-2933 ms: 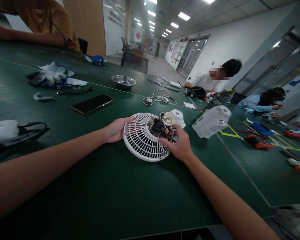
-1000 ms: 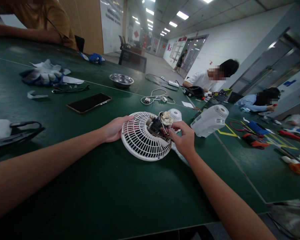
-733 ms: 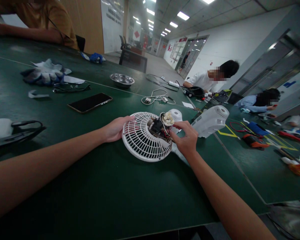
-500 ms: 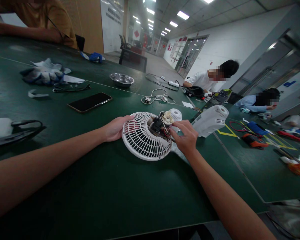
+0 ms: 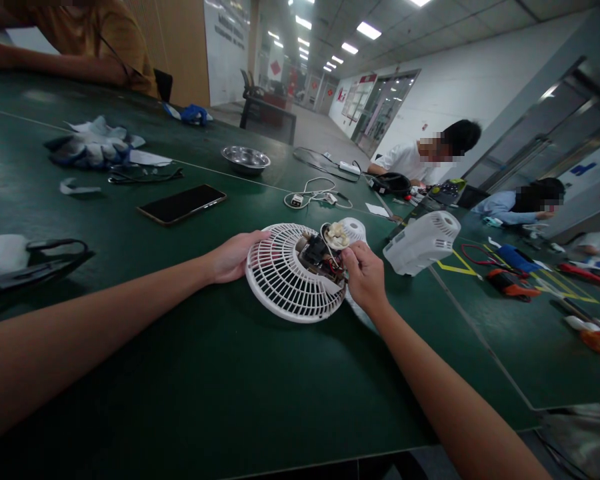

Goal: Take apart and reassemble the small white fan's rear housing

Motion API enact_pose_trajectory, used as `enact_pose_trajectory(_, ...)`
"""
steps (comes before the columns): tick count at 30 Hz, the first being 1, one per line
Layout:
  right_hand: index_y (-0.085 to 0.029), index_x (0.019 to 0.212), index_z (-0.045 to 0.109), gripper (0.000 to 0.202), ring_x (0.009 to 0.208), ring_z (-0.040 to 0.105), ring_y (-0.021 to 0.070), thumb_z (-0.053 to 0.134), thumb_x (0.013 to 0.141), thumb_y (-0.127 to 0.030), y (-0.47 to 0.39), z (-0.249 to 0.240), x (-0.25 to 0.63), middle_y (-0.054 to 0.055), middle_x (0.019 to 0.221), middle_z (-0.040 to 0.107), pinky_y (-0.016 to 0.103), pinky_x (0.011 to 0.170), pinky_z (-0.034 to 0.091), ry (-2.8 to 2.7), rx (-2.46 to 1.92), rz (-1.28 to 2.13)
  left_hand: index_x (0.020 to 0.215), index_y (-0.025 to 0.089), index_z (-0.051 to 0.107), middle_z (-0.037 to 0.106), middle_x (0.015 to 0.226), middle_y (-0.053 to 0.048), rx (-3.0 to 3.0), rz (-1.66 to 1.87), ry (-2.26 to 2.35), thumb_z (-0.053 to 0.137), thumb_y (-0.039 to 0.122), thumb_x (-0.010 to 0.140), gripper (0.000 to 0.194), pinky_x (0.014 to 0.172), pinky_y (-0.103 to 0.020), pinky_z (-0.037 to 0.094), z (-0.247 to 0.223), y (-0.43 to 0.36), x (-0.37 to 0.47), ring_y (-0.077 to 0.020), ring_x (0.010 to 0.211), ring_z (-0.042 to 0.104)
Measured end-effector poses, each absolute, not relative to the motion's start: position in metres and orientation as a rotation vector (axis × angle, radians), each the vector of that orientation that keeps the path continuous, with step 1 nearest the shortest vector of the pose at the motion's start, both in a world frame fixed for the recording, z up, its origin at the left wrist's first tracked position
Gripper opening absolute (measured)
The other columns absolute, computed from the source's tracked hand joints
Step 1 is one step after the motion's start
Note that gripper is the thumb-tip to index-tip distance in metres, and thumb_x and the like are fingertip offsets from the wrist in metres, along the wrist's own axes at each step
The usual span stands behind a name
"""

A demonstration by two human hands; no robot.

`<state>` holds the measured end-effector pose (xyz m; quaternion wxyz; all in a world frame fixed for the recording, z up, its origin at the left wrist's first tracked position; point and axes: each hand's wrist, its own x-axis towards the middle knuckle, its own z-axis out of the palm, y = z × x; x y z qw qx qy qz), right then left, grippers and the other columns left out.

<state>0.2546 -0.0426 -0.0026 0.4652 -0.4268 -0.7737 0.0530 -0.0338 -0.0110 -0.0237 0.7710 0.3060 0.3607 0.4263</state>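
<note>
A round white fan grille (image 5: 285, 280) is tilted above the green table (image 5: 230, 400), with a dark motor and wiring (image 5: 317, 253) at its centre. My left hand (image 5: 235, 257) grips the grille's left rim. At the motor's right side, my right hand (image 5: 364, 272) is closed, its thumb and finger pinched on a part too small to make out. A cream-coloured wire bundle (image 5: 337, 235) sits at the top of the motor. Behind my right hand is a white rounded part (image 5: 354, 229), and a white plastic housing (image 5: 420, 245) stands to the right.
Beyond the grille lie a phone (image 5: 183, 204), a metal bowl (image 5: 246, 159) and a coiled white cable (image 5: 313, 195). Gloves (image 5: 93, 145) are at the left. An orange and black tool (image 5: 513, 283) lies at the right. Several people sit around the tables.
The fingers of my right hand have drawn together into a tighter pinch beside the motor. My left hand keeps its hold on the grille.
</note>
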Motion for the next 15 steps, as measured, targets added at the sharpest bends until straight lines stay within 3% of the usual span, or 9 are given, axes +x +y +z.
enact_pose_trajectory(4, -0.023, 0.072, 0.062, 0.033, 0.076, 0.058, 0.0191, 0.054, 0.102, -0.035, -0.0422, -0.004, 0.2574, 0.001, 0.076, 0.06, 0.035, 0.074, 0.045, -1.882, -1.052, 0.136, 0.107, 0.008, 0.069, 0.076, 0.09, -0.011, 0.649, 0.935, 0.795, 0.051, 0.014, 0.104, 0.019, 0.075, -0.03, 0.064, -0.0202, -0.0127, -0.0315, -0.0171, 0.075, 0.074)
enact_pose_trajectory(10, -0.024, 0.094, 0.068, 0.01, 0.074, 0.056, 0.0177, 0.071, 0.09, -0.032, -0.045, -0.0014, 0.2628, 0.0, 0.081, 0.062, 0.034, 0.072, 0.047, -1.872, -0.962, 0.12, 0.104, 0.007, 0.07, 0.076, 0.089, -0.013, 0.622, 0.954, 0.833, 0.049, 0.012, 0.104, 0.021, 0.076, -0.031, 0.064, -0.0182, -0.0134, -0.0294, -0.0178, 0.074, 0.074)
enact_pose_trajectory(15, -0.025, 0.092, 0.071, 0.006, 0.073, 0.058, 0.0178, 0.074, 0.089, -0.029, -0.0474, 0.0024, 0.2633, 0.0, 0.081, 0.066, 0.034, 0.073, 0.049, -1.886, -0.975, 0.082, 0.106, 0.006, 0.07, 0.076, 0.09, -0.013, 0.642, 0.956, 0.826, 0.049, 0.013, 0.104, 0.021, 0.075, -0.031, 0.064, -0.0173, -0.0148, -0.03, -0.018, 0.075, 0.074)
